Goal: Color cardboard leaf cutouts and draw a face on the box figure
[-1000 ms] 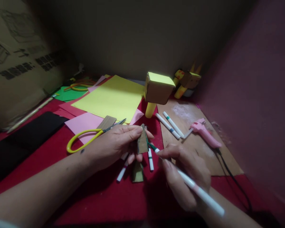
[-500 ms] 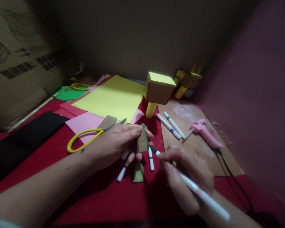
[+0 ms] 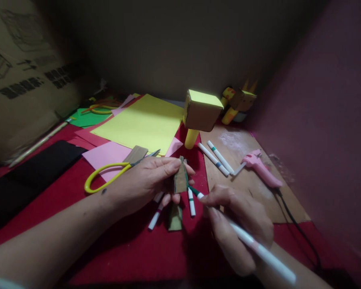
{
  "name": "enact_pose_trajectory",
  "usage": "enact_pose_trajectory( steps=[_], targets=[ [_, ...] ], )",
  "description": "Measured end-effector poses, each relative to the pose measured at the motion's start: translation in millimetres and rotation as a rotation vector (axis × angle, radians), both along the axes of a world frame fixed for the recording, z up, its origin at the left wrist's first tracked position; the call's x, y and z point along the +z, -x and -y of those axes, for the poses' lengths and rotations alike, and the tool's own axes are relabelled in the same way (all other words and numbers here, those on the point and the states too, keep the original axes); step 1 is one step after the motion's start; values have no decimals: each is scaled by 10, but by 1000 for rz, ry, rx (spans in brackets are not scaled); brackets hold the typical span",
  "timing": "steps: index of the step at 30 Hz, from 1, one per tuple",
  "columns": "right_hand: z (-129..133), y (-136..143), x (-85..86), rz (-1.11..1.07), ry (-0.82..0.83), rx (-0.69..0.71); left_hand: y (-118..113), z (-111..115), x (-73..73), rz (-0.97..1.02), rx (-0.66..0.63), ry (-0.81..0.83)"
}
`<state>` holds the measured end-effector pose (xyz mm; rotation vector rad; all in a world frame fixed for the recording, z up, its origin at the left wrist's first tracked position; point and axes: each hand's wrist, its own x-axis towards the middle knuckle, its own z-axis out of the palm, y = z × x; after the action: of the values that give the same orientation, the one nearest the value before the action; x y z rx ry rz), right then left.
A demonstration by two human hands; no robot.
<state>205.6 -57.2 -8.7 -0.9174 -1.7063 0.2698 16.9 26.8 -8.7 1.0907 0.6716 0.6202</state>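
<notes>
Between the thumb and fingers of my left hand (image 3: 152, 174) is a small tapered piece of cardboard (image 3: 180, 179), with green along its right edge. My right hand (image 3: 237, 224) grips a white felt-tip marker (image 3: 261, 253) whose green tip touches or nearly touches that edge near the lower corner. Below my left hand, a second tapered piece (image 3: 175, 220) with a green edge lies on the red cloth. Beside it are a white marker cap with a green band (image 3: 191, 202) and a white one with a purple band (image 3: 155, 218), partly under my fingers.
Yellow-handled scissors (image 3: 106, 170) lie left of my hand by yellow sheets (image 3: 141, 122). A cardboard box head on a yellow tube (image 3: 203, 111) stands behind. On a wooden board (image 3: 258, 210) rest a pink glue gun (image 3: 263, 168) and two white markers (image 3: 213, 159). A cardboard figure (image 3: 240, 100) stands farther back.
My right hand and the marker have shifted slightly right and down, while the tip stays at the cardboard's right edge. The left hand holds the piece in the same place.
</notes>
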Motion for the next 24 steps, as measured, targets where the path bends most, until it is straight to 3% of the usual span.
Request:
enact_pose_trajectory(
  steps=[10,24],
  targets=[
    [26,10,35,9,55,-5,4,7,-14,-5,3,5],
    [-60,-36,-33,54,-36,34,-6,14,19,-42,-11,3]
  ],
)
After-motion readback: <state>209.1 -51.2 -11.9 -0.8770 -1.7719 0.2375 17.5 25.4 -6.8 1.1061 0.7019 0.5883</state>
